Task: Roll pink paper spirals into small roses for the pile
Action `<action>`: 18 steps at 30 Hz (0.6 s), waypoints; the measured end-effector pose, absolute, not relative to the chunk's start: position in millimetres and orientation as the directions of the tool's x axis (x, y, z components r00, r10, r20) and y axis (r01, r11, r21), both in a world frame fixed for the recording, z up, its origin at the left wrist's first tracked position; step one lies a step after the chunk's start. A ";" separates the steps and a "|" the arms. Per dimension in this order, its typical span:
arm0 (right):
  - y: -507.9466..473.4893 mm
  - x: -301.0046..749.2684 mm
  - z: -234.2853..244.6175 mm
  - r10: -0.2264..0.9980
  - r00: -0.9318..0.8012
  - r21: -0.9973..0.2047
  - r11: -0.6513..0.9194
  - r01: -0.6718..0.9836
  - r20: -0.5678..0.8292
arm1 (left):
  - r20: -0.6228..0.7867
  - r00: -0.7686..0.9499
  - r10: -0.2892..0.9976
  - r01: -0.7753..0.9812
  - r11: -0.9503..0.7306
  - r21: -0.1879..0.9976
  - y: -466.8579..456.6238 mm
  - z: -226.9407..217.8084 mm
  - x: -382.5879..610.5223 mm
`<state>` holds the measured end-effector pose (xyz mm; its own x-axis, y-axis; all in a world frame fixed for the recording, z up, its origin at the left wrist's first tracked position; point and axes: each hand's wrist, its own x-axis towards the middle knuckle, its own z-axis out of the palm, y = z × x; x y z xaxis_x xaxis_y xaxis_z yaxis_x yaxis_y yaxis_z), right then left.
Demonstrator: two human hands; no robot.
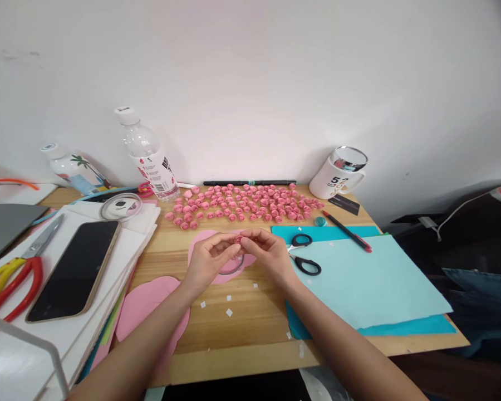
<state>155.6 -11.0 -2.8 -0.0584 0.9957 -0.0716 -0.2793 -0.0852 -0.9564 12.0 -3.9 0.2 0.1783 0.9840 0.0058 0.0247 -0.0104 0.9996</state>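
A small pink paper rose [238,240] is pinched between the fingertips of my left hand [211,256] and my right hand [269,253], just above the table. Beneath my hands lies a pink paper cutout [197,240] with rounded edges, and a grey ring [232,271] shows on it. More pink cutouts [150,303] lie beside my left forearm. Many finished-looking pink paper roses [254,203] spread in a band behind my hands. Black-handled scissors [307,265] rest right of my right hand, their blades partly hidden by it.
Light blue paper [371,284] covers the right side. A white mug [332,175] and a plastic bottle [148,156] stand along the wall. At left, a phone [75,270] and red-and-yellow scissors [29,262] lie on stacked paper [137,234]. White scraps [229,313] dot the table [250,328].
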 end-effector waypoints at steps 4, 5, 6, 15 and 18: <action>-9.9 156.1 -3.9 0.987 -0.064 -0.935 -0.160 -0.317 -0.147 | 0.015 0.185 0.983 0.033 -0.022 0.999 -4.8 -1.2 12.9; -9.9 156.1 -4.5 0.986 -0.070 -0.932 -0.166 -0.324 -0.151 | 0.016 0.182 0.983 0.038 -0.023 0.999 -5.1 -1.0 13.2; -10.0 156.1 -5.1 0.986 -0.076 -0.930 -0.166 -0.329 -0.149 | 0.015 0.176 0.984 0.042 -0.023 0.999 -5.5 -0.6 13.4; -11.1 154.2 -5.1 0.994 -0.051 -0.950 -0.111 -0.291 -0.100 | 0.084 0.136 0.987 0.083 -0.095 0.992 -6.8 3.2 15.3; -11.7 151.8 -8.3 0.998 -0.003 -0.962 -0.055 -0.266 -0.056 | 0.120 0.152 0.981 0.095 -0.135 0.986 -8.2 2.0 16.2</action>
